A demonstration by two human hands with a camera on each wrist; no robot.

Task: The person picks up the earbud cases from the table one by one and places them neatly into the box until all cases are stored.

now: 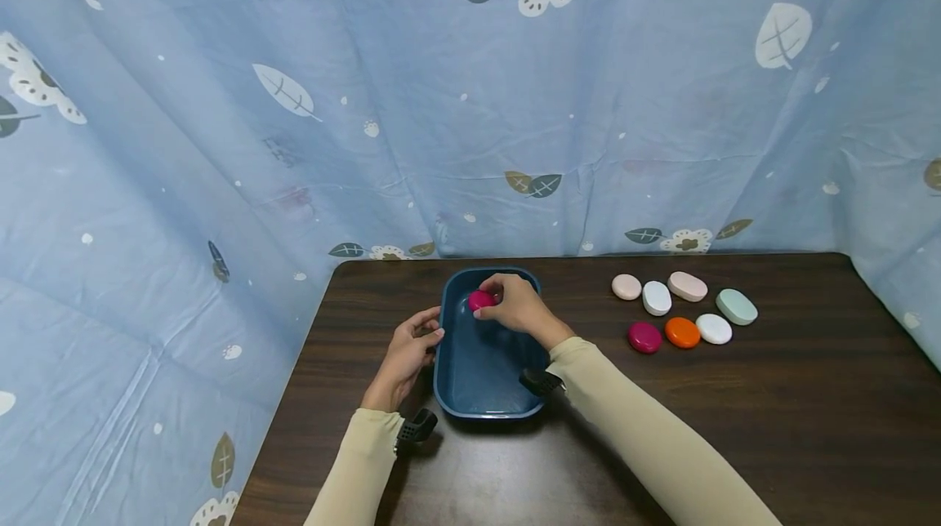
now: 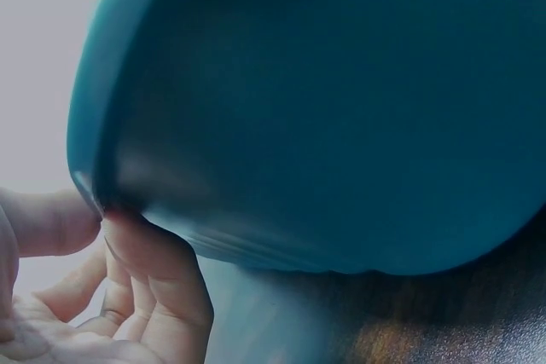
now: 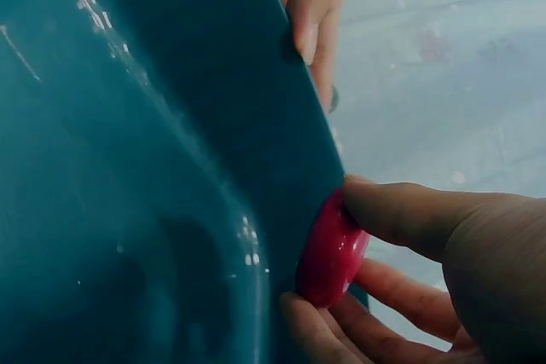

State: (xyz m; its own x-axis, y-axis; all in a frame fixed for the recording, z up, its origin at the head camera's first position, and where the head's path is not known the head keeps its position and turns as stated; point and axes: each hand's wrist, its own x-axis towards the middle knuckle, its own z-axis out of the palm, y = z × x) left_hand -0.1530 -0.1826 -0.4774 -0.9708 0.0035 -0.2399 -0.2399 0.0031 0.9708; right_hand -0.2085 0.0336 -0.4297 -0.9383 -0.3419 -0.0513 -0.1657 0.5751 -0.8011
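Note:
A deep blue rectangular plastic tray (image 1: 485,379) stands upright on the table, left of the middle. At its left side is my left hand (image 1: 404,353); in the left wrist view the thumb and forefinger (image 2: 158,253) pinch the tray's rim. My right hand (image 1: 524,309) reaches over the tray's far part and holds a round, glossy magenta soap bar (image 1: 481,300) between thumb and fingertips. Seen from the right wrist, this soap (image 3: 333,253) is tilted on edge and overlaps the tray's inner wall (image 3: 256,108).
To the right, several soap bars lie in two loose rows on the dark wood table (image 1: 772,428). Among them are a magenta soap (image 1: 644,338), an orange soap (image 1: 682,333) and a pale green soap (image 1: 737,307). A blue patterned curtain (image 1: 470,101) hangs behind the table.

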